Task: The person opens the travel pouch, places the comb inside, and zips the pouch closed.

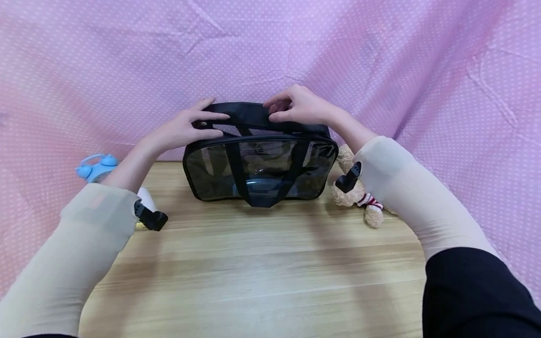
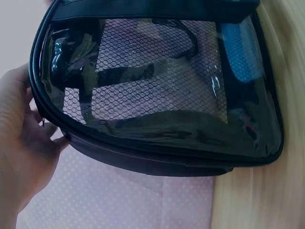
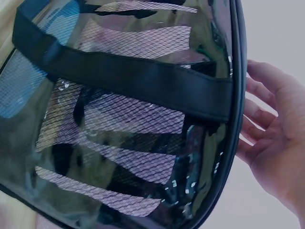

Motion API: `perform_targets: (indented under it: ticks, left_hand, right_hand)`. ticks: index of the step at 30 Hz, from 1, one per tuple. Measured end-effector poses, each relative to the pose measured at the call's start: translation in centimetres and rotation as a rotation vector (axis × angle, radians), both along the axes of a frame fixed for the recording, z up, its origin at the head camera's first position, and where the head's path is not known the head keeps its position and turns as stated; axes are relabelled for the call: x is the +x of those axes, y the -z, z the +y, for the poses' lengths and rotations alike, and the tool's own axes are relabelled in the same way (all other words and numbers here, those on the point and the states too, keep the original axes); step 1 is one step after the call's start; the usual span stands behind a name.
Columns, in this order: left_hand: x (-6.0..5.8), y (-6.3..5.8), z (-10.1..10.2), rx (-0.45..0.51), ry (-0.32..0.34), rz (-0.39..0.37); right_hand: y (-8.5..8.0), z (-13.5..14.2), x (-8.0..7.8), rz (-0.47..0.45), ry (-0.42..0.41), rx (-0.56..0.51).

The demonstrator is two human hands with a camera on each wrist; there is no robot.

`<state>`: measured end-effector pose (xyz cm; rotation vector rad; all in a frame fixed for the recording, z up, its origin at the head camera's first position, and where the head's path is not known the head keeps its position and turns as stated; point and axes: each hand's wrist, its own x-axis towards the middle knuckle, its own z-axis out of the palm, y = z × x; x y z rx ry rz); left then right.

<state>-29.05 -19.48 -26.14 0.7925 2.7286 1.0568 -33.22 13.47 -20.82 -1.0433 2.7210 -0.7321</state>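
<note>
A black bag (image 1: 262,164) with see-through front and mesh back stands upright on the table, its front straps hanging down. A gap shows between the front rim and the black top flap (image 1: 241,112). My left hand (image 1: 186,126) rests on the top left corner, fingers spread and fairly straight, near a small zipper pull (image 1: 203,123). My right hand (image 1: 302,107) is at the flap right of the middle, thumb and forefinger tips on it, other fingers bent; I cannot tell whether it pinches the flap. Something blue (image 2: 240,52) shows low through the bag's clear front.
A blue alarm clock (image 1: 98,168) stands at the left, partly behind my left forearm. Near that wrist is a white object (image 1: 146,199), mostly hidden. A beige plush toy (image 1: 348,193) with a red-striped band lies right of the bag. Pink dotted cloth (image 1: 253,47) hangs behind.
</note>
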Motion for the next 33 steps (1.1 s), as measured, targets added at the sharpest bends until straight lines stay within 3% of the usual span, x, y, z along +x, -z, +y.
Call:
perform_targets:
  ticks: [5,10,16,23,27,33]
  left_hand:
    - [1.1,1.1,-0.4,0.243,-0.109,-0.002]
    - [2.5,2.9,-0.4,0.484,-0.258,0.08]
    - [3.6,4.6,0.2,0.644,-0.38,0.195]
    - [5.7,6.9,0.7,0.785,-0.532,0.291]
    - [6.4,8.6,1.1,0.849,-0.55,0.325]
    - [6.5,10.6,2.2,0.968,-0.507,0.33]
  right_hand:
    - [-0.5,-0.5,0.0,-0.001,-0.001,-0.023]
    - [-1.1,-1.4,-0.2,0.001,-0.008,-0.044]
    - [-2.0,-2.6,-0.3,0.028,-0.023,-0.076]
    - [-3.1,-5.1,-0.2,0.077,-0.046,-0.064]
    - [-3.5,-6.4,-0.2,0.086,-0.044,-0.062]
    - [-3.5,-8.0,0.1,0.164,-0.048,0.015]
